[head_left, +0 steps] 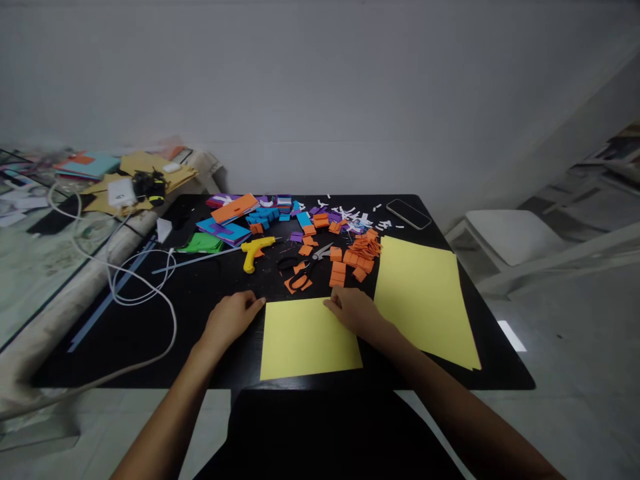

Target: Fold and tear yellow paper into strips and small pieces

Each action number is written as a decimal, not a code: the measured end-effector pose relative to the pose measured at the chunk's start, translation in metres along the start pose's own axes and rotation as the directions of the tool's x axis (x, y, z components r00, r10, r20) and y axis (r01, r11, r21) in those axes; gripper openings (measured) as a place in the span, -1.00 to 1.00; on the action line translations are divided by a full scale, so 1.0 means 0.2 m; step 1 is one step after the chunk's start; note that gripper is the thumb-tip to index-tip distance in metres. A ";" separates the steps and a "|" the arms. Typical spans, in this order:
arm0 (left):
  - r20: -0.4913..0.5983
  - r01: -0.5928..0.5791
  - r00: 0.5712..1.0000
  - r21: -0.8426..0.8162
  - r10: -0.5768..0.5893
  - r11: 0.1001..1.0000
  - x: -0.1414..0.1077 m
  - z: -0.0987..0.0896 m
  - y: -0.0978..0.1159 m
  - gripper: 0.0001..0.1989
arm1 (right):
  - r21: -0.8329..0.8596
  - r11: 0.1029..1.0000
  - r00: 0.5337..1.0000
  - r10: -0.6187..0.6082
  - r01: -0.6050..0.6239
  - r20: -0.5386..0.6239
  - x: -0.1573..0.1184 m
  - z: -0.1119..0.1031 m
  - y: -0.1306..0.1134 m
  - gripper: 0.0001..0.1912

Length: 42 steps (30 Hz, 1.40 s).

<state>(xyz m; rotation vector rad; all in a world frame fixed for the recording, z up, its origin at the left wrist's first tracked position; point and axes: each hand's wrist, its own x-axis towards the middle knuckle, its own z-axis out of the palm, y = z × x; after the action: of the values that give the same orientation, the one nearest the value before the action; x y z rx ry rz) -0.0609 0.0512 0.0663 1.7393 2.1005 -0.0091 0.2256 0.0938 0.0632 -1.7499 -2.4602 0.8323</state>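
By the left hand (229, 316) and right hand (356, 311), curled, grip unclear, paper (307, 341) looks light, bendy, best held by edges.

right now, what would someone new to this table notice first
Probably the bright yellow sheet at the near edge of the black table, with the left hand and right hand at its far corners. Larger yellow sheets lie to its right. Beyond it, scattered orange pieces and a yellow glue gun also stand out.
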 end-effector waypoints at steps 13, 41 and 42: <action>-0.116 -0.053 0.993 -0.169 0.034 0.984 -0.06 0.06 -0.03 -0.63 | 0.211 0.894 0.904 -0.419 0.396 0.080 -0.17 0.00 0.19 -0.27; -0.061 -0.254 0.967 -0.360 0.249 0.898 -0.03 0.06 -0.07 -0.64 | 0.311 0.846 0.867 -0.485 0.434 0.110 -0.03 -0.07 0.22 -0.68; -0.062 -0.251 0.967 -0.365 0.246 0.897 -0.03 0.06 -0.07 -0.64 | 0.308 0.842 0.860 -0.495 0.442 0.119 -0.03 -0.07 0.22 -0.70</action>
<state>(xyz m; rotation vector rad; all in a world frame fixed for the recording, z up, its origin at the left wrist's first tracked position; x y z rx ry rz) -0.0703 0.0394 0.0539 1.7549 1.7312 0.4467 0.2706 0.1054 0.0590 -0.9451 -2.5625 1.2463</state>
